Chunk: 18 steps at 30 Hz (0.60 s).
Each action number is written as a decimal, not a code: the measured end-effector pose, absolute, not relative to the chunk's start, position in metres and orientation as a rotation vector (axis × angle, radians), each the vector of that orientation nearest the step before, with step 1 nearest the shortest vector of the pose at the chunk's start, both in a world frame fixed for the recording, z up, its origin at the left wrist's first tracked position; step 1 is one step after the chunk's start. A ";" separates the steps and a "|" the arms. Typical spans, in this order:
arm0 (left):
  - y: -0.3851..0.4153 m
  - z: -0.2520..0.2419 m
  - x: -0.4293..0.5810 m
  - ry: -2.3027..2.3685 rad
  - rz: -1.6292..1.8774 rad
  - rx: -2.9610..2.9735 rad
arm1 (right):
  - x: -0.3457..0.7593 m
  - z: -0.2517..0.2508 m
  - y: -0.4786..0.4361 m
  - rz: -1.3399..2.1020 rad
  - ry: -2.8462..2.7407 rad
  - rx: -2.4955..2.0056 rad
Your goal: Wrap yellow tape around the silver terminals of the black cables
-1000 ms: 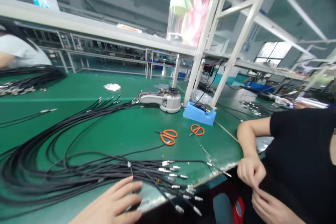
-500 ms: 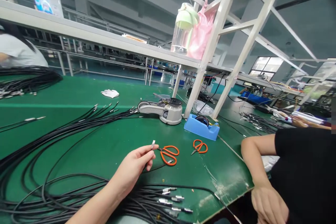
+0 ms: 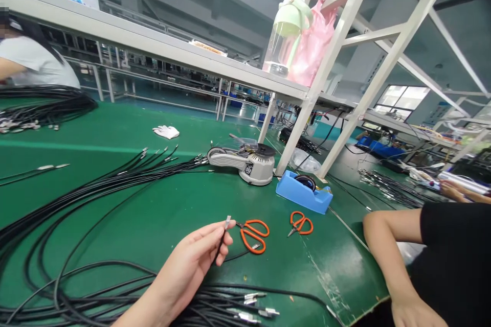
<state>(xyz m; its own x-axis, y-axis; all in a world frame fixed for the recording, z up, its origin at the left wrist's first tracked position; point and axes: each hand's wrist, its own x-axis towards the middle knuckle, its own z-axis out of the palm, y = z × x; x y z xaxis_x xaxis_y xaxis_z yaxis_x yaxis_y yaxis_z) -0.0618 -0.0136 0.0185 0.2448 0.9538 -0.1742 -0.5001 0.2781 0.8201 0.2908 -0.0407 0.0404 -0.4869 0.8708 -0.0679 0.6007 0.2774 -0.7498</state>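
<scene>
Near the bottom centre, my left hand (image 3: 195, 260) pinches a black cable end with a silver connector (image 3: 228, 219) between thumb and fingers. The connector points up. Just beyond my fingertips lie orange-handled scissors (image 3: 254, 232), their blades partly hidden. Below my hand, a bundle of black cables (image 3: 215, 299) spreads over the green table (image 3: 153, 225), its metal plugs (image 3: 249, 316) towards the right. A single cable end (image 3: 255, 248) rests near the scissors' handles. My right hand is out of view.
Smaller orange scissors (image 3: 301, 224), a blue tape dispenser (image 3: 303, 191) and a grey round machine (image 3: 256, 169) stand on the right. A white glove (image 3: 166, 132) lies farther back. A co-worker's arm (image 3: 387, 250) borders the right side; shelf posts (image 3: 310, 107) rise behind.
The view has shifted, with table items appearing further right. My left hand has turned slightly, showing more of the black cable, still pinched. The co-worker's hand sits lower in the picture.
</scene>
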 end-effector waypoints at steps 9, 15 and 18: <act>-0.012 0.020 -0.066 0.760 1.103 0.672 | 0.229 0.042 -0.061 1.306 -1.996 -1.150; -0.014 0.020 -0.064 0.841 1.140 0.670 | 0.164 0.031 -0.036 1.278 -1.717 -1.145; -0.013 0.015 -0.060 0.916 1.191 0.749 | 0.135 0.033 0.027 1.270 -0.863 -1.082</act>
<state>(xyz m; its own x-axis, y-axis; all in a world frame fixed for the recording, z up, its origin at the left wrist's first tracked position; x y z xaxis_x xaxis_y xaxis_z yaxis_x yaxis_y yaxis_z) -0.0604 -0.0131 0.0149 0.1129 0.9749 -0.1920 -0.4351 0.2222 0.8725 0.1353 0.0267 0.0335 0.1293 0.9891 -0.0696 -0.2992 -0.0280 -0.9538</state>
